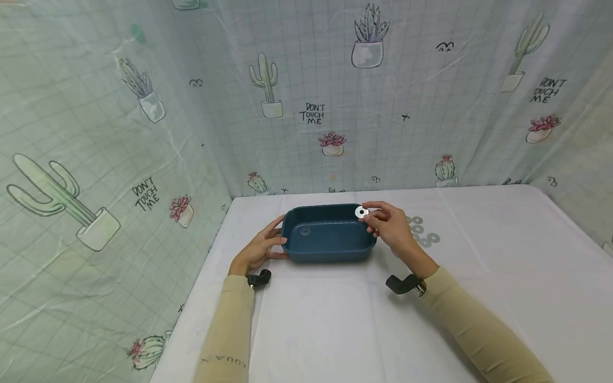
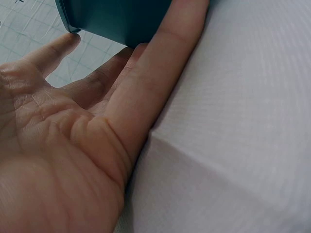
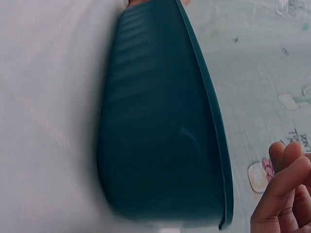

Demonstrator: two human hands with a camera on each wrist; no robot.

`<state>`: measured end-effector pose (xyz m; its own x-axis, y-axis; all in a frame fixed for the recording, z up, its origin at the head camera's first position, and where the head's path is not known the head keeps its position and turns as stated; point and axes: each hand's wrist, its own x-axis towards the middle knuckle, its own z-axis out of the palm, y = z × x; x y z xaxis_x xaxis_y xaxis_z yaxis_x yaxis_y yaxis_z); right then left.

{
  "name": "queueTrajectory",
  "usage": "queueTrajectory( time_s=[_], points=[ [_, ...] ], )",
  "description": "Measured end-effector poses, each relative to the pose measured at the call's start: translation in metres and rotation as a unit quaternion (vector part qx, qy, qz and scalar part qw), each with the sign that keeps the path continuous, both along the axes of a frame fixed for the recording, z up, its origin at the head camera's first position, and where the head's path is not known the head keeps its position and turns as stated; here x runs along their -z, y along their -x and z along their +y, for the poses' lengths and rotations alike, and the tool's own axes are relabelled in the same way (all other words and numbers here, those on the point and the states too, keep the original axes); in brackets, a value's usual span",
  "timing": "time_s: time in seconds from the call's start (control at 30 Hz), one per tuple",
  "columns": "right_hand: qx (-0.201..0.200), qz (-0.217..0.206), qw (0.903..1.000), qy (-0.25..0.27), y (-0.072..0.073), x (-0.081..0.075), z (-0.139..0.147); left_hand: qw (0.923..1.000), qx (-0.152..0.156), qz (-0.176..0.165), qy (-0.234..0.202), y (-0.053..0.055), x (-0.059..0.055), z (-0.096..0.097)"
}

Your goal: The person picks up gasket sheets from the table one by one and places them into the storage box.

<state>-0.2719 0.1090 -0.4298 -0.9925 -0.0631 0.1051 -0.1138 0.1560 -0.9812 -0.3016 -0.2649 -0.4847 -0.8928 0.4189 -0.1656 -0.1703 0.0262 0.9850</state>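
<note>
A dark blue rectangular basin stands on the white cloth. My left hand holds its left end, the fingers spread along the end wall and one fingertip at the rim in the left wrist view. Between thumb and fingertips my right hand pinches a flat silver washer, which overlaps the basin's back right corner. Inside the basin, toward the left, lies another washer. In the right wrist view the curled right fingers show beside the basin's rim; the washer is hidden there.
Several grey washers lie on the cloth to the right of the basin, partly behind my right hand. A patterned cactus curtain hangs along the table's back and left side. The white cloth covers the table.
</note>
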Motion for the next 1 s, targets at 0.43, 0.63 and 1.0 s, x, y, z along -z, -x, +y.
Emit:
queueTrajectory(
  time_s=[0.43,0.63,1.0],
  points=[
    [-0.015,0.006,0.9990,0.042,0.007,-0.003,-0.039,1.0000,-0.001,0.003,0.004,0.000,0.001,-0.001],
    [-0.011,-0.007,0.9980,0.062,0.016,-0.004,-0.057,1.0000,-0.002,0.003,0.001,0.001,0.002,-0.001],
    [-0.009,-0.048,0.9933,0.105,0.032,0.005,-0.083,1.0000,0.001,0.005,-0.002,0.001,0.002,-0.001]
  ],
)
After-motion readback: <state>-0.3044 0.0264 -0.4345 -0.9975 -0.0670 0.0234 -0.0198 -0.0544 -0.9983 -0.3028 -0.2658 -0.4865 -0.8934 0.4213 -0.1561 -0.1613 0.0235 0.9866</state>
